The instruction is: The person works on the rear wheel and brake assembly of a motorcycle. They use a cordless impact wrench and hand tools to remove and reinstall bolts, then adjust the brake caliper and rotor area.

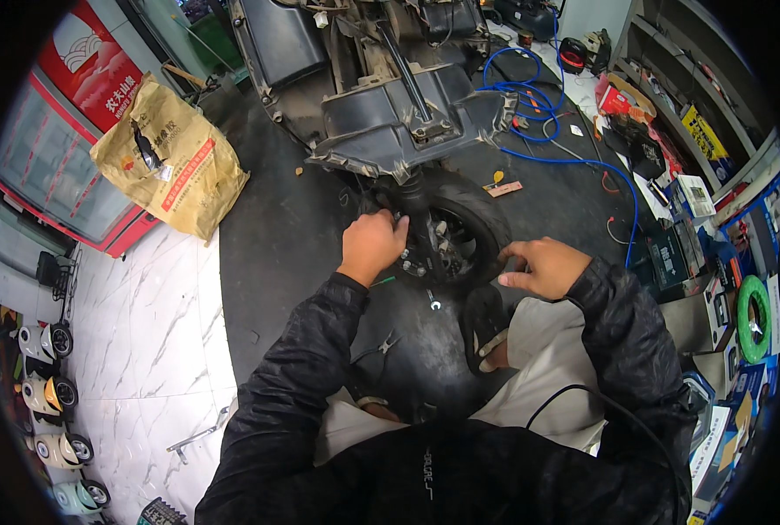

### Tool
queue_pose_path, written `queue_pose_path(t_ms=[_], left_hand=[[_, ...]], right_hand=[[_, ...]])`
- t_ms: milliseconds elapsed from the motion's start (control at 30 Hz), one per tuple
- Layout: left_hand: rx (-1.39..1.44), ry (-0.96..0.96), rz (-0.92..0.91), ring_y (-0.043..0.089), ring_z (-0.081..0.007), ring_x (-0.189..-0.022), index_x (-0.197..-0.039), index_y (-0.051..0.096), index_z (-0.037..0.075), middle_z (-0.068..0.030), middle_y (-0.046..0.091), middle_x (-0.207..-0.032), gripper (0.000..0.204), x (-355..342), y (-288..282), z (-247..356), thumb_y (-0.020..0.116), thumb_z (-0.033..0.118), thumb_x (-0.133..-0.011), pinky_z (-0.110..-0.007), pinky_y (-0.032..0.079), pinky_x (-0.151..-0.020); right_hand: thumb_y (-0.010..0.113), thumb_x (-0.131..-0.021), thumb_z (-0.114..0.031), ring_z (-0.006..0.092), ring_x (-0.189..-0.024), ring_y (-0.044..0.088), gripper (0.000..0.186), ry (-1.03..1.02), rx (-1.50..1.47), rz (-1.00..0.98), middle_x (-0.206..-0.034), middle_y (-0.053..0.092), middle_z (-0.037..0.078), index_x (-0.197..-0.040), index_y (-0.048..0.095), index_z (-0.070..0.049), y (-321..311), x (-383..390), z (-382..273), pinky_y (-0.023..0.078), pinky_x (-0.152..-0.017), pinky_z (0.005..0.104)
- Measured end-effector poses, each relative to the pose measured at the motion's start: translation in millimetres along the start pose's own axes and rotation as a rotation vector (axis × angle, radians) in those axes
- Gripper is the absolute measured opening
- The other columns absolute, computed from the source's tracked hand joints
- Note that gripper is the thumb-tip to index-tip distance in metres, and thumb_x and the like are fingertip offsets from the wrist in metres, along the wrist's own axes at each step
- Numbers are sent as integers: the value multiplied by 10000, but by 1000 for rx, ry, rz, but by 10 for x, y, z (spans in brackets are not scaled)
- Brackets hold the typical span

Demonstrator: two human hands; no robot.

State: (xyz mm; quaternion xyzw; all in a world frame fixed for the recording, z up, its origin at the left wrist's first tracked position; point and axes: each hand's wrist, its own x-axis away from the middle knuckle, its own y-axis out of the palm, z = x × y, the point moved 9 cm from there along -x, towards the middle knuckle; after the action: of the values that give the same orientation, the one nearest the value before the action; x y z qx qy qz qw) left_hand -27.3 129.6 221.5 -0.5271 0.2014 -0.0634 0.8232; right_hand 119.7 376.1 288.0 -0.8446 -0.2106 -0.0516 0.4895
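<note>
A scooter wheel with a black tyre stands in front of me, below the vehicle's dark plastic body. My left hand is closed beside the front fork, at the hub side of the wheel; what its fingers hold, if anything, is hidden. At the tyre's right edge is my right hand, its fingers bent and a gap between thumb and forefinger; I cannot tell whether it touches the rubber. A wrench lies on the dark floor just below the wheel. Nearer me rests a pair of pliers.
A large yellow-brown sack stands at the left by a red-framed glass-door fridge. Blue hose loops over the floor at the right. Shelves and boxes line the right side. Several small scooters stand at the far left.
</note>
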Motion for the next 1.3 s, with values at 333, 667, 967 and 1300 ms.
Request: queue_pose_path(t_ms=[333,667,967,1300], left_hand=[[33,30,130,733,-451,-807,-853,718,55,-219,752,-836,319,31,-113,11,694,341,-991,-555,585,-743],[58,34,135,741,-439,-855,-867,733,46,-197,765,-887,396,21,-103,18,683,417,-995,-541,592,-760],[1,30,63,745,-430,-849,-1004,693,72,-163,750,-983,297,-16,-13,21,770,347,-920,-543,591,-733],[96,-32,64,729,-441,-814,-874,674,58,-180,749,-874,338,-24,10,-40,710,380,-972,-542,577,-723]], right_hand=[[743,-990,-423,393,-981,761,519,24,34,-7,-997,800,199,-1291,702,-1,22,-36,-10,585,-891,468],[739,-991,-415,395,-981,761,517,16,39,-2,-996,799,199,-1299,701,-2,30,-51,-2,585,-889,471],[722,-1000,-441,399,-974,761,531,22,58,-12,-998,799,202,-1300,701,-2,23,-53,-30,583,-896,476],[723,-1006,-433,398,-1001,761,537,47,54,-30,-1019,801,208,-1311,692,8,39,-44,7,586,-903,472]])
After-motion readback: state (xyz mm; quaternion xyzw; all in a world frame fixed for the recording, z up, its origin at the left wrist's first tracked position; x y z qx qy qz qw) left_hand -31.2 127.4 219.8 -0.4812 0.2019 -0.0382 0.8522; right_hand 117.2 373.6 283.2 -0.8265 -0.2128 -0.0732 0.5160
